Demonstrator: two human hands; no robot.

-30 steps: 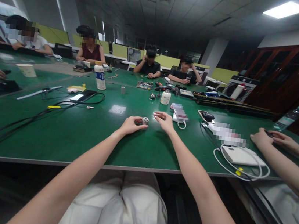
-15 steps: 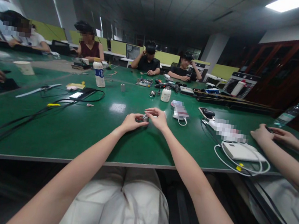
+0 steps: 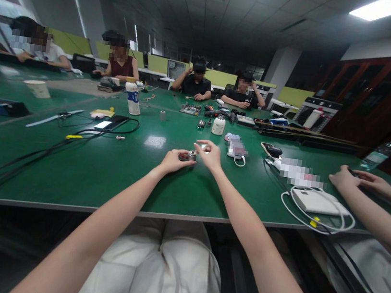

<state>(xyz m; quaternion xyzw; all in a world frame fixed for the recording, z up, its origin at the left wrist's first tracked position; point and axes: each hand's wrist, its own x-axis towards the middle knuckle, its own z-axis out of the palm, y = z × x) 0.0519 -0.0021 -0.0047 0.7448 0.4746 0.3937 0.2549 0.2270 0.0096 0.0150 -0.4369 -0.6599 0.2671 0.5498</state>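
My left hand [image 3: 173,162] has its fingers and thumb closed around a small silver metal cylinder [image 3: 192,156], which stands upright at the green table's surface. A round fitting shows in the middle of its top. Just to the right, my right hand [image 3: 211,155] is raised with curved fingers, its thumb and fingertips apart near the cylinder's upper edge. I see nothing between them. Beyond my hands are a small white bottle [image 3: 218,125] and a small grey cylinder [image 3: 162,115].
A phone with cable [image 3: 109,123] and black cords lie left, near a bottle with a blue label [image 3: 132,99] and a paper cup [image 3: 38,89]. To the right are a white power bank [image 3: 318,201] and another person's hands [image 3: 345,182]. Several people sit across the table [image 3: 103,182].
My right hand moved left to the cylinder's top, then drew slightly back to the right. My left hand has kept hold of the cylinder. Another person's hand at far left has left the blue box.
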